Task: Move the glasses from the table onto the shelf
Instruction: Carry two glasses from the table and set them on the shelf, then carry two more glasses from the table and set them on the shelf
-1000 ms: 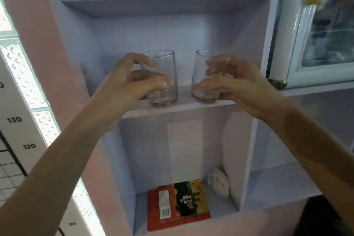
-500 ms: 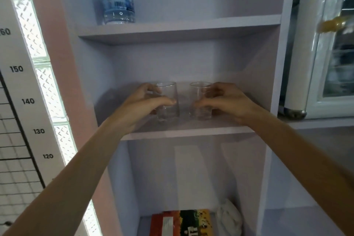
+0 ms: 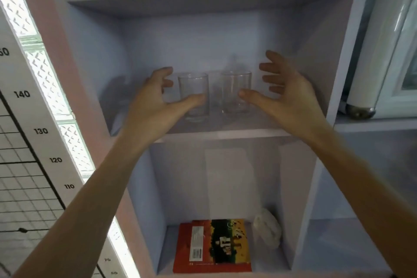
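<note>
Clear glass x2 now on the middle shelf (image 3: 225, 133) of the pale lilac unit: left glass (image 3: 193, 97) and right glass (image 3: 236, 92) stand side by side, apart w/ a small gap between, both set back from the front edge. Our left hand (image 3: 155, 106) is spread wide, thumb just in front of the left glass, fingers curled beside it; whether the thumb touches the glass we can't tell. Our right hand (image 3: 286, 95) is also spread wide, fingers fanned, thumb tip near the base of the right glass, holding nothing.

Progress, as we judge it: both glasses placed, so this pair is done; what's left is pulling our hands clear. The table isn't in view, so we can't say if more glasses wait there.

Orientation: both upright, long axis vertical, rims up, bases flat on the board, no tilt seen. Lower compartment has a red book (image 3: 213, 246) & a pale crumpled item, not our concern.
</note>
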